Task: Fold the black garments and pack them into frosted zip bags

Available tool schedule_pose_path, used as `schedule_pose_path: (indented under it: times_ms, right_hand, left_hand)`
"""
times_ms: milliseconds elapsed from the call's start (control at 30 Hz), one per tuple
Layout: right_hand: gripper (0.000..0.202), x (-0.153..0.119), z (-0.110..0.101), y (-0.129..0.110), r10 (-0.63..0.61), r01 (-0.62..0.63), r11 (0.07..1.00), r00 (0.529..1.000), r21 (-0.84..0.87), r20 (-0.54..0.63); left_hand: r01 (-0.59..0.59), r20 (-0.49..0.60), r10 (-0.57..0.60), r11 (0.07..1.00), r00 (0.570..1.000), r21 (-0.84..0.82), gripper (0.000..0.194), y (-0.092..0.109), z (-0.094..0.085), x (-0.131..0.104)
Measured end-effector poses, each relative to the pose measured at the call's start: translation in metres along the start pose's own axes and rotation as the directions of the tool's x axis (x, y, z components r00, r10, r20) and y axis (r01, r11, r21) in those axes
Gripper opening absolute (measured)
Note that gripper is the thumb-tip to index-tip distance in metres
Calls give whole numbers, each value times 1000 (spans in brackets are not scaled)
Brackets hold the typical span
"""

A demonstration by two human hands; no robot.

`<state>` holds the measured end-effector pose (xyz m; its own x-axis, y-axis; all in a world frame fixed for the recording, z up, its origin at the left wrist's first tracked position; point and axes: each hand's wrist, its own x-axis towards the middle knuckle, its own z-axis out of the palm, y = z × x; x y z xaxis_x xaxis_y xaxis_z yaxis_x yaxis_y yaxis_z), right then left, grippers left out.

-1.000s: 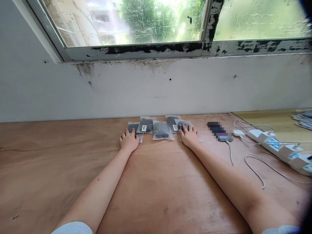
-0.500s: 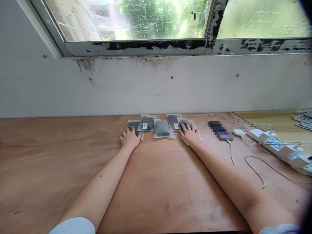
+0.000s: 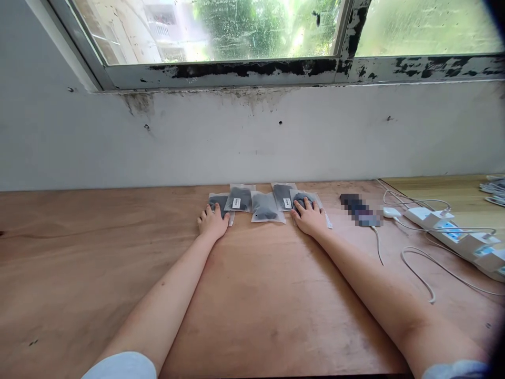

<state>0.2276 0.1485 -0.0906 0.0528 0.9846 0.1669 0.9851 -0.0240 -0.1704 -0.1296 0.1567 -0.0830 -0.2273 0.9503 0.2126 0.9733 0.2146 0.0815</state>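
Several frosted plastic bags with dark contents lie in a row near the wall. My left hand [image 3: 213, 223] rests flat, fingers spread, on the leftmost bag [image 3: 219, 200]. Spread over the rightmost bag [image 3: 324, 215] is my right hand [image 3: 310, 217], also palm down. Between my hands are a bag with a white label [image 3: 241, 197], a plain bag [image 3: 266, 207] in the middle, and another labelled bag [image 3: 281, 193] behind it to the right. What the bags contain cannot be made out.
On the right of the wooden table [image 3: 252, 305] lies a blurred-out dark device [image 3: 360, 210] with a white cable. Beyond it stands a white power strip [image 3: 453, 231] with plugs and looping cables [image 3: 418, 252]. Bundled cables [image 3: 493, 190] lie at the far right. A wall [image 3: 197, 142] closes the back.
The view has shifted slightly, so the things on the table appear a little farther right. Both hands stay on the same bags.
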Motion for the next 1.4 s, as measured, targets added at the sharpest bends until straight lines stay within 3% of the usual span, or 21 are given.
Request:
schedule_pose_path:
  times_ms: [133, 233, 467, 567, 667, 733, 800, 933, 1000, 1067, 1133, 1233, 1300, 1400]
  right_hand:
    - [68, -2, -3, -2, 6, -6, 1000, 1000, 7, 1]
    - [68, -6, -5, -4, -21, 19, 999, 997, -26, -74]
    - [60, -11, -2, -10, -163, 157, 986, 972, -48, -169]
    - [56, -11, 0, -10, -220, 226, 974, 954, 2, -204]
    - [53, -12, 0, -11, -290, 310, 950, 917, 29, -274]
    - [55, -15, -2, -13, -371, 400, 916, 870, 26, -325]
    - [56, -19, -5, -16, -466, 506, 863, 804, 12, -368]
    - [59, -23, -6, -19, -491, 592, 805, 695, 31, -526]
    - [67, -24, -4, -17, -444, 618, 783, 632, 67, -635]
    - [72, -27, -1, -16, -451, 672, 738, 557, 59, -697]
    - [63, -32, 0, -17, -485, 694, 720, 503, 0, -715]
    - [37, -40, -3, -22, -488, 637, 764, 465, -103, -739]
    - [23, -44, -6, -24, -462, 582, 800, 443, -145, -768]
    - [5, -43, -9, -24, -407, 527, 838, 435, -140, -803]
  left_hand:
    - [-6, -2, 6, 1000, 1000, -25, 70, -1, -1, 0]
    - [7, -18, -9, 997, 1000, -74, 65, -4, -3, 1]
    - [154, -98, -184, 953, 978, -260, 48, -16, -1, 6]
    - [161, -243, -301, 870, 922, -467, 48, -25, 2, 13]
    - [-59, -476, -321, 777, 819, -626, 48, -28, 0, 15]
    - [-281, -619, -218, 745, 755, -605, 48, -22, -5, 7]
    - [-482, -711, -45, 704, 702, -522, 48, -9, -11, -9]
    - [-748, -741, 290, 524, 605, -406, 49, 34, -20, -53]
    - [-792, -702, 400, 457, 590, -405, 51, 53, -19, -72]
    - [-785, -637, 468, 450, 613, -426, 50, 66, -16, -83]
    - [-765, -536, 546, 466, 643, -444, 49, 71, -12, -87]
    - [-744, -388, 644, 488, 659, -456, 51, 67, -9, -87]
    - [-766, -352, 697, 458, 625, -452, 63, 62, -12, -87]
    - [-844, -355, 785, 370, 508, -389, 95, 58, -18, -88]
